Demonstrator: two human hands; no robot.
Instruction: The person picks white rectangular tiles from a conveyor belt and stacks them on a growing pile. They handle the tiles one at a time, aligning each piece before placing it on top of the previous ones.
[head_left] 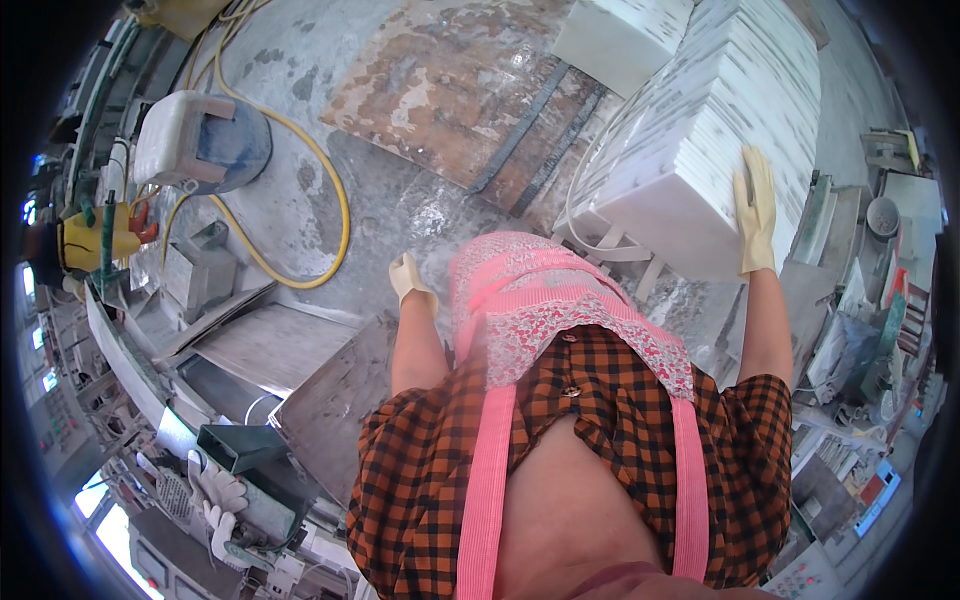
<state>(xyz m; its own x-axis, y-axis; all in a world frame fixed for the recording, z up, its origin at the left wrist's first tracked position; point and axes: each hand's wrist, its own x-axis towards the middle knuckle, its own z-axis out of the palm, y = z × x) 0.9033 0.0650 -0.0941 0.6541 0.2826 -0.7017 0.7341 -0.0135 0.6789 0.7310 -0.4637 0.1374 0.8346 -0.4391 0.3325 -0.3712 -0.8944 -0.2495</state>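
Right hand (756, 215) down on the stack of grey-streaked white marble slabs (715, 130), and that's contact! The cream rubber glove lies flat on top of the stack near its closest end, fingers straight and together, thumb a little apart, gripping nothing. Over to the left hand (408, 278), same cream glove, well left of the stack: it hangs curled in the air, and I can't tell whether those fingertips meet the palm. The stack itself stands just ahead and to the right of the pink lace-trimmed apron (560, 275). A pale cord (572, 195) loops along the stack's left side, and a smaller white block (620, 40) sits left of its far part. Further left of the stack, a stained brown sheet (420, 95) on the floor, two dark strips (520, 130) across it; well beyond, a yellow hose (346, 205) curving near a blue plastic drum (245, 145).
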